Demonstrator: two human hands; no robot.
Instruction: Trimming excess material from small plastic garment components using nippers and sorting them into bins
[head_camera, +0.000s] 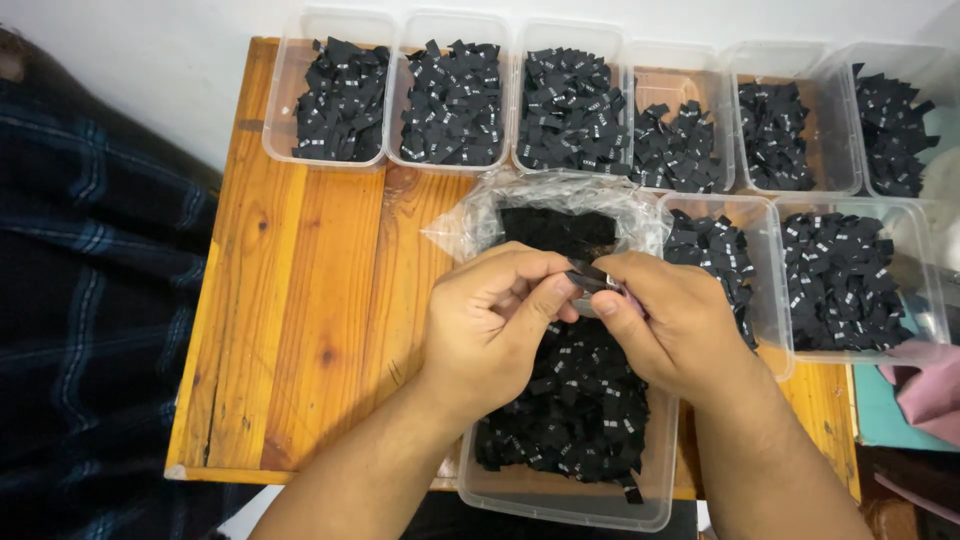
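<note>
1. The left hand (490, 320) and right hand (672, 325) met above a clear plastic tub (560, 500), fingers curled narrow, both pinching one small black label (590, 277) between thumbs and fingertips.
2. The label was flat, woven-looking fabric, folded, held just over the tub's heap of like labels (580, 410), each a small black rectangle with a tiny white mark.
3. Behind the hands lay a crinkled clear plastic bag (545, 205), open, with more black labels inside.
4. A row of six clear, thin-walled rectangular tubs (340, 100) stood along the far edge, each part-filled with labels; two more tubs (850, 280) stood to the right.
5. The tabletop (310, 300) was glossy orange-brown pine planks with dark knots.
6. Dark plaid cloth (90, 300) lay to the left; pink fabric (930, 385) showed at the right edge.
</note>
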